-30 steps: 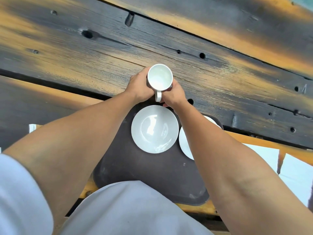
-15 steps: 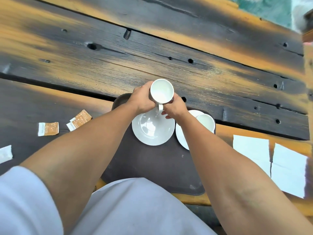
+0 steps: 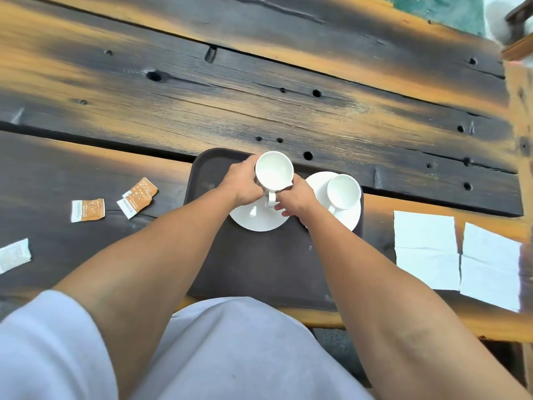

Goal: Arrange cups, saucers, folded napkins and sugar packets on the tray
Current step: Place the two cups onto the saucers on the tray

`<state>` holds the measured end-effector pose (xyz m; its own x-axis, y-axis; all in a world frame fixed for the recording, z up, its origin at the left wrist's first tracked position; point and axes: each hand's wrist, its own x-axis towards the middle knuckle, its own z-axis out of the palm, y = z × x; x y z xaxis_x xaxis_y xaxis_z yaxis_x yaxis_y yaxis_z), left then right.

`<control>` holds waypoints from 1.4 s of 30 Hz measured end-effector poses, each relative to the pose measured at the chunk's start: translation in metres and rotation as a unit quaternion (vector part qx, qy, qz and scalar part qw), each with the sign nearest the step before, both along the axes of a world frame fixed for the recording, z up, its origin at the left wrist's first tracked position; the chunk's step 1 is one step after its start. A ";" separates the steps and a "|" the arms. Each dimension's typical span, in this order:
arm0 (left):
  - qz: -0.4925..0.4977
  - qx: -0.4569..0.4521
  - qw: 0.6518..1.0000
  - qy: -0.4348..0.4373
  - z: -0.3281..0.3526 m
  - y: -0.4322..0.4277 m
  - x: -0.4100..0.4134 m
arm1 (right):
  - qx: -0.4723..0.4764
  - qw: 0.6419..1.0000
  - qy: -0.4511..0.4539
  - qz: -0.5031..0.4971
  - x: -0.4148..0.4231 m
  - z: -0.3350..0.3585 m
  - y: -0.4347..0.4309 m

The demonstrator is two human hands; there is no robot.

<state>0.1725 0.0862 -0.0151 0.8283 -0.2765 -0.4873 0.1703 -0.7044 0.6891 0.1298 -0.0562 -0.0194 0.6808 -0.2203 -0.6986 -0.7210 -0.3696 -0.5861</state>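
Head view, looking down over both forearms. A dark tray point(image 3: 259, 269) lies on a scorched plank table point(image 3: 259, 96), its near edge at the table's near edge in front of the person. The left hand point(image 3: 242, 183) wraps the left wall of a white cup point(image 3: 274, 170), and the right hand point(image 3: 294, 197) curls against the right wall beside the handle, so both hands hold this cup between them. The cup is upright, mouth up, handle pointing toward the person, over the far part of a white saucer point(image 3: 253, 220) on the tray; whether its base touches the saucer cannot be told. Just to the right, a second saucer point(image 3: 346, 217) sits at the tray's right side with a second cup point(image 3: 343, 190) standing upright on it, partly hidden by the right wrist. Left of the tray, on the table, lie three orange packets: one alone point(image 3: 88, 209) and two overlapping point(image 3: 134, 203) nearer the tray. A white packet point(image 3: 13, 255) lies at the left edge of the frame. Right of the tray, two white napkins point(image 3: 425, 249) lie side by side on the table, apart from the tray. A pale shirt point(image 3: 230, 356) fills the bottom of the frame.
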 end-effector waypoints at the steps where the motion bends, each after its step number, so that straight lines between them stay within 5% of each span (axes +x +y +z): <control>1: -0.002 0.004 1.000 0.003 -0.001 0.000 -0.002 | 0.001 1.000 0.002 -0.001 -0.003 0.000 0.000; 42: -0.038 0.071 0.996 0.041 -0.005 0.012 -0.004 | -0.054 0.998 0.036 0.025 -0.019 0.012 0.010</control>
<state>0.1685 0.0981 -0.0198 0.7627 -0.2608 -0.5918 0.1645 -0.8068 0.5675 0.1103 -0.0466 -0.0079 0.6414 -0.2629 -0.7207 -0.7389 -0.4644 -0.4882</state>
